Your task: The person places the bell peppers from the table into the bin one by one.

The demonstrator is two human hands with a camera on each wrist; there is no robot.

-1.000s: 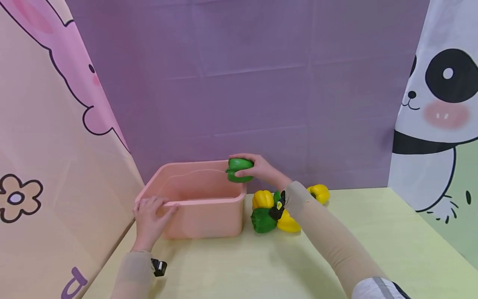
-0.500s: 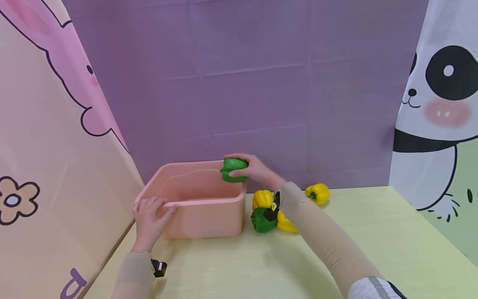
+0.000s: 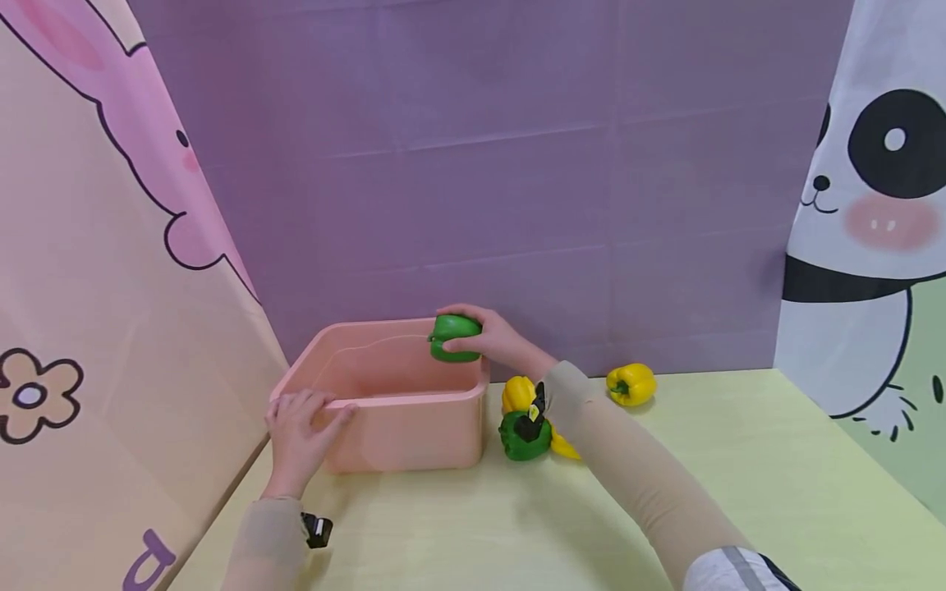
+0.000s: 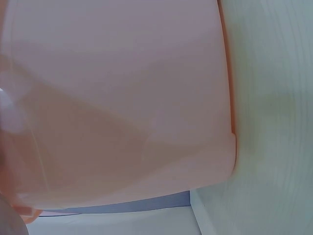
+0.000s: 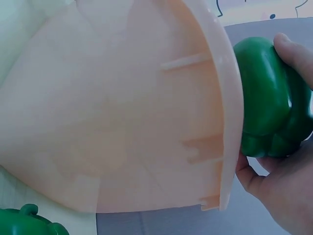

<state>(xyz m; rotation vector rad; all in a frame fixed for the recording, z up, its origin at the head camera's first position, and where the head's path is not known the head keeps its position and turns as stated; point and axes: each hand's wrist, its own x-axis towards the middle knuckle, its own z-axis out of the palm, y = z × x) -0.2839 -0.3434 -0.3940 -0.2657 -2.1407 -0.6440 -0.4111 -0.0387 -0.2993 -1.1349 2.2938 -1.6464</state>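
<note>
My right hand [image 3: 502, 341] grips a shiny green bell pepper [image 3: 452, 338] over the right end of a pink plastic bin [image 3: 414, 435], thumb on the near side. In the right wrist view, the pepper [image 5: 261, 88] shows just beyond the bin's rim [image 5: 232, 98]. At the bin's left front corner, my left hand [image 3: 299, 435] holds the rim, fingers over the edge and thumb along the front. The left wrist view is mostly filled by the bin's outer wall [image 4: 122, 98]; that hand barely shows there. The bin's floor is largely hidden behind its front wall.
Right of the bin sit a yellow bell pepper [image 3: 517, 394], a green one [image 3: 523, 439] and another yellow one [image 3: 565, 446], partly covered by the right wrist. A further yellow pepper [image 3: 631, 384] lies near the purple backdrop [image 3: 502, 180]. All rest on the pale table [image 3: 458, 533].
My right hand has moved a little left with the green bell pepper, further over the bin. The far yellow pepper shows more fully from behind the arm. My left hand stays on the rim.
</note>
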